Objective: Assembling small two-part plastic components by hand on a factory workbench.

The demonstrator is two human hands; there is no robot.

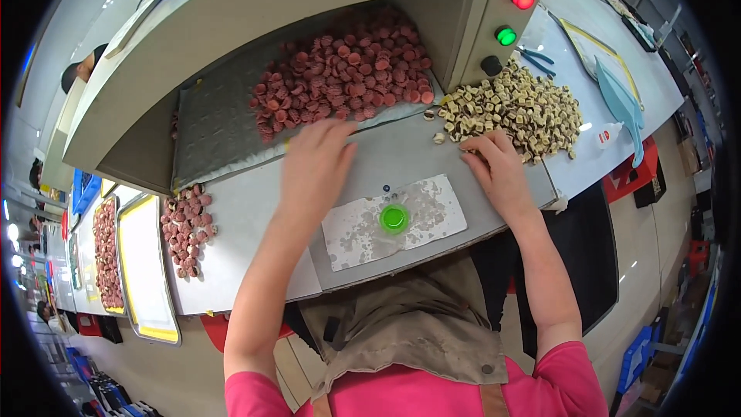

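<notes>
My left hand [315, 166] reaches to the front edge of a heap of small pink ridged cups [347, 69] inside the machine's opening. Its fingers are stretched out and the thumb stands apart; no object shows in it. At the near-left edge of a pile of small cream-and-dark-brown pieces [513, 108], my right hand [498, 174] has thumb and forefinger brought together in a pinch. What sits between those fingertips is too small to make out. Two loose round pieces [438, 138] lie just left of that hand. A small bright green pot [394, 218] stands between my forearms on a stained white sheet [351, 235].
The beige machine housing [455, 38] arches over the cups, with red and green lights. Finished-looking pink pieces [185, 228] lie at left beside yellow-edged trays [147, 262]. Blue pliers [538, 60], a white bottle [610, 135] and a light-blue scoop-like tool [617, 96] lie right.
</notes>
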